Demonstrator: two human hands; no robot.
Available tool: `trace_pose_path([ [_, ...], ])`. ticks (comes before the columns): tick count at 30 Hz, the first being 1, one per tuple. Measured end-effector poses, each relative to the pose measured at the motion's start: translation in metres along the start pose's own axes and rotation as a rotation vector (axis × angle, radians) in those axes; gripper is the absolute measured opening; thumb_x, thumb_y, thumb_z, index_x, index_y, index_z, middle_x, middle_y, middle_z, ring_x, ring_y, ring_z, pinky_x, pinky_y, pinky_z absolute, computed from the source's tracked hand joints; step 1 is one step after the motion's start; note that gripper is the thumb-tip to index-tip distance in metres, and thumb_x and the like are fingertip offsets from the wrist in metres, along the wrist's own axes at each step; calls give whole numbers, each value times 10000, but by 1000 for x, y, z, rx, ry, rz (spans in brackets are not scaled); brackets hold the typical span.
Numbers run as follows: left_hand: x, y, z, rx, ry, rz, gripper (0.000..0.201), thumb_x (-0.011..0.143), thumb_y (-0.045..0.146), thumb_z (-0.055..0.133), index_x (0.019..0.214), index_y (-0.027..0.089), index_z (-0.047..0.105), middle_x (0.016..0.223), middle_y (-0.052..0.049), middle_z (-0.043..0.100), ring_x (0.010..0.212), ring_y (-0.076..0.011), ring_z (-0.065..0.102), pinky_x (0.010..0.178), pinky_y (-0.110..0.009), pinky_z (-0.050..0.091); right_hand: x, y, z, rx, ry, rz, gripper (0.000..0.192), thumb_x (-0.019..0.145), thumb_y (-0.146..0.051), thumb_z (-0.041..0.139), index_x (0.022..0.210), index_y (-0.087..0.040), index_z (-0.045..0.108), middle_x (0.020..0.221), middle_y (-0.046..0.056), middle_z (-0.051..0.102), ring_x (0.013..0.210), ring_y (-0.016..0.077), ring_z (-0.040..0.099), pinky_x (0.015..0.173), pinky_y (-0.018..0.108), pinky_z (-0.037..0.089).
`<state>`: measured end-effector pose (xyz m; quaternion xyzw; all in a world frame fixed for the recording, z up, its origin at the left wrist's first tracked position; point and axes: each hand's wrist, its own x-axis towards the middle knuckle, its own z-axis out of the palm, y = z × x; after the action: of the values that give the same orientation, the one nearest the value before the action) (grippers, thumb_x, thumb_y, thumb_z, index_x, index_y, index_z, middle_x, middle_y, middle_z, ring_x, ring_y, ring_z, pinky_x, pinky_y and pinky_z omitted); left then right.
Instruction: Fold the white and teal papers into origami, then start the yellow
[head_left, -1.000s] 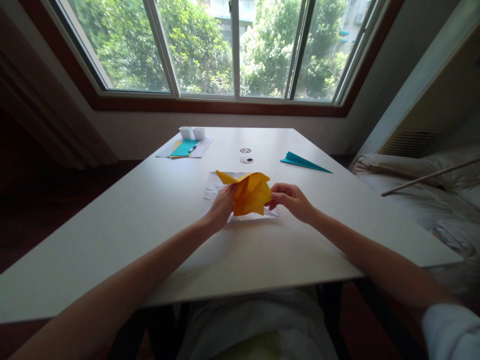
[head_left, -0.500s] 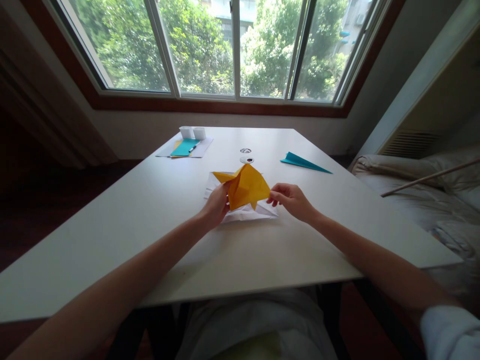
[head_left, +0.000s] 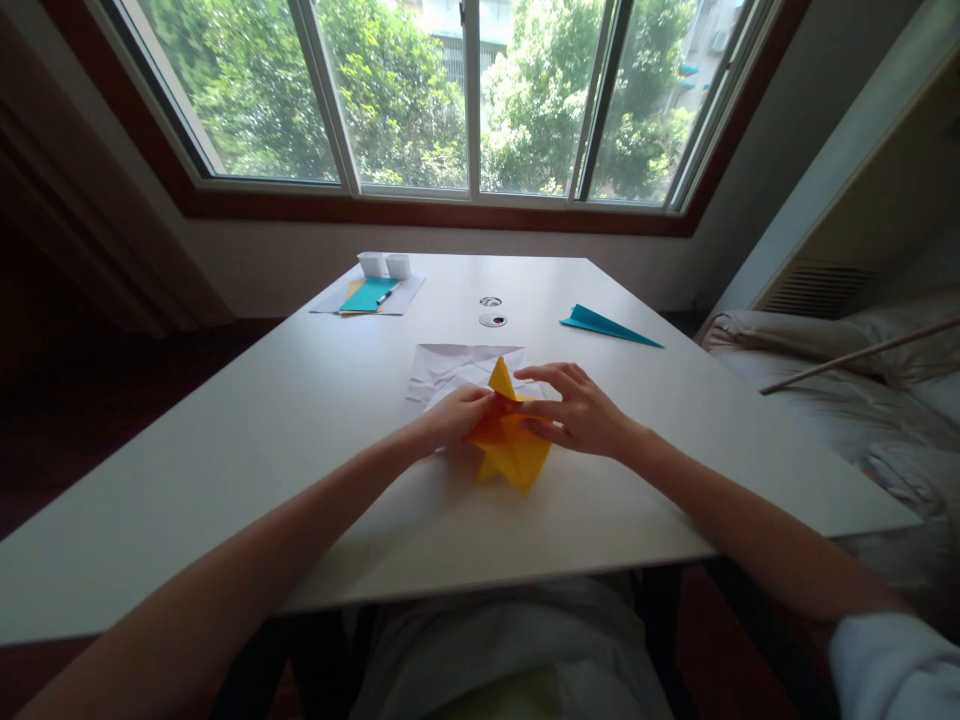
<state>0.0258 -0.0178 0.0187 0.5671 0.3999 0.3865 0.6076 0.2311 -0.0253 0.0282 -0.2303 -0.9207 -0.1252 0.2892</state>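
- Paper, yellow (head_left: 508, 450), partly folded, lying on the white table (head_left: 300, 420), overlapping the creased white sheet (head_left: 457, 365)
- Pressing down with left hand (head_left: 459, 412), fingers flat on the left edge
- Resting right hand (head_left: 574, 405) spread over the right side, neither hand pinching
- Likely behaving light, thin, easily creased and sliding; best pinching at corners or along folds

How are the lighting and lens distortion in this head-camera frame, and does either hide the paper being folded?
Head view: bright window backlights the scene, the left corner is dark; wide-angle lens bows the table edges; the yellow paper stays sharp and evenly lit, partly covered by the left hand and right hand.
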Motion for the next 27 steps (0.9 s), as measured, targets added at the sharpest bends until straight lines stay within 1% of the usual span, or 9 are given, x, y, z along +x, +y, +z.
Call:
trace_pose_path([
  [2,-1,1,1,48,-55,-24,295,643,421,688,680,129,665,614,-41,636,522,-132,553,454,-199,385,-1,1,4,-7,-41,-15,254,853,-333,493,1053,-244,623,1196,71,548,1018,209,509,852,368,405],
  [4,-2,2,0,99,-69,-50,325,686,442,653,759,126,660,651,-39,629,525,-116,540,442,-186,370,-1,3,6,1,-57,8,264,864,-322,475,1061,-221,618,1100,69,611,933,194,550,816,352,419],
  [7,-3,2,-3,78,-71,-59,356,715,426,643,940,151,614,710,-27,611,540,-104,538,432,-175,364,-2,4,7,-7,-17,105,247,873,-286,453,1021,-208,634,1005,67,648,841,180,581,784,341,432],
  [10,-3,2,-6,-16,-64,-32,423,675,331,710,1038,178,555,875,-56,617,701,-139,597,541,-209,443,-2,4,6,3,35,211,249,871,-287,450,1001,-200,643,969,74,650,821,183,591,775,335,450],
  [12,-3,1,-7,-54,-52,-19,459,647,273,738,1050,178,539,932,-68,616,762,-151,608,607,-238,466,-2,4,4,53,34,282,252,871,-293,448,994,-202,647,939,73,649,804,179,596,749,317,467],
  [14,-3,1,-7,-81,-60,-13,484,637,234,744,1065,176,525,926,-68,625,766,-155,615,637,-258,473,-2,4,3,115,25,342,250,868,-304,455,993,-208,650,933,71,645,782,172,599,708,296,479],
  [18,-1,-2,-8,-108,-87,20,517,617,177,741,1081,166,514,918,-75,645,811,-184,624,676,-290,484,-3,6,1,161,14,394,241,848,-347,496,973,-218,655,918,59,647,742,160,595,657,270,471],
  [22,-1,-4,-8,-12,-94,74,520,616,172,734,1087,174,513,943,-71,636,822,-188,615,656,-285,490,-3,8,0,142,12,443,222,823,-374,533,918,-226,667,846,39,642,685,142,575,617,257,446],
  [27,-3,-5,-8,52,-135,124,501,636,178,716,1094,187,513,1002,-76,620,894,-206,605,713,-306,495,-2,10,0,215,28,491,206,798,-384,566,890,-230,669,825,26,619,628,115,549,583,240,429],
])
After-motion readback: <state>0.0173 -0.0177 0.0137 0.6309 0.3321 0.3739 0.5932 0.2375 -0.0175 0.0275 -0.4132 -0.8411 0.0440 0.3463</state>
